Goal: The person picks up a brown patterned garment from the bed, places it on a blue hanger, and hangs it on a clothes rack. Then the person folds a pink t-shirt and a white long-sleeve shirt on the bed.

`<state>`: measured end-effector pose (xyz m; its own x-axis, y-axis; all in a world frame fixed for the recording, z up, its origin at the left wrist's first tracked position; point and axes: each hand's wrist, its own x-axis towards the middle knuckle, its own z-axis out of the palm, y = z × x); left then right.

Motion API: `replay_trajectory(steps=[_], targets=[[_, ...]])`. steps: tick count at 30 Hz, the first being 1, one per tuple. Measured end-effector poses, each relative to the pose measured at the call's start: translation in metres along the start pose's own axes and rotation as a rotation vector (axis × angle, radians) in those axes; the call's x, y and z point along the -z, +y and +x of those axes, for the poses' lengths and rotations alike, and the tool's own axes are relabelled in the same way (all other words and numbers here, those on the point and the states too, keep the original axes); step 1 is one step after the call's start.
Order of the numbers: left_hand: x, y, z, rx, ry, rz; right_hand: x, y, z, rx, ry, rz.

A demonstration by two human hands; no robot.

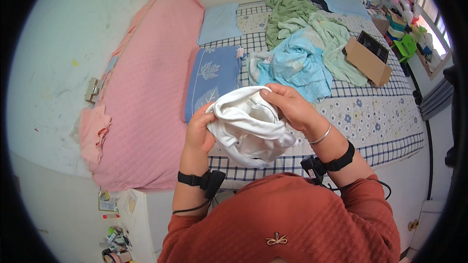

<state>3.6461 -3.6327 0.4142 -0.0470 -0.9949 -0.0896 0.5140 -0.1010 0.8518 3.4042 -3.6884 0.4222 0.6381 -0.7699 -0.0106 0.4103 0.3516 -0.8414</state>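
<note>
**White garment held bunched above the bed, folding not yet finished**

A white garment (248, 126) is held up in front of the person's chest, above the near edge of the bed (390, 131). It is gripped from the left by the left hand (199, 134), whose fingers are closed around the bunched cloth, and pinched at its top edge by the right hand (287, 104), thumb and fingers shut on a fold. The cloth is crumpled and rounded, not flat or squared, so the work on it is judged to be at an early or middle stage: no neat folded shape is seen yet.

More is judged to be left. A light blue garment (295, 65) lies rumpled in the middle of the bed, and green clothing (292, 17) is heaped behind it, with a paler green piece (336, 44) spread to the right. No finished stack can be made out.

A pink quilt (146, 87) is piled along the left side, beside a blue pillow (212, 75). An open cardboard box (368, 58) rests on the right. Free flat space on the bed is limited to the near checked strip.
</note>
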Motion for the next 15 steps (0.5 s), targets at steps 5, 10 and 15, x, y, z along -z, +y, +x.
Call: replay_trajectory(steps=[5, 10, 15], targets=[[-0.013, 0.002, -0.008, -0.099, -0.015, 0.042, -0.008, -0.006, -0.003, -0.048, 0.003, 0.001], [-0.04, -0.002, -0.009, -0.125, -0.093, 0.38, -0.009, -0.005, -0.004, -0.091, 0.019, 0.014], [-0.054, -0.011, -0.007, 0.151, -0.12, 0.189, -0.006, -0.005, -0.01, -0.115, 0.006, 0.015]])
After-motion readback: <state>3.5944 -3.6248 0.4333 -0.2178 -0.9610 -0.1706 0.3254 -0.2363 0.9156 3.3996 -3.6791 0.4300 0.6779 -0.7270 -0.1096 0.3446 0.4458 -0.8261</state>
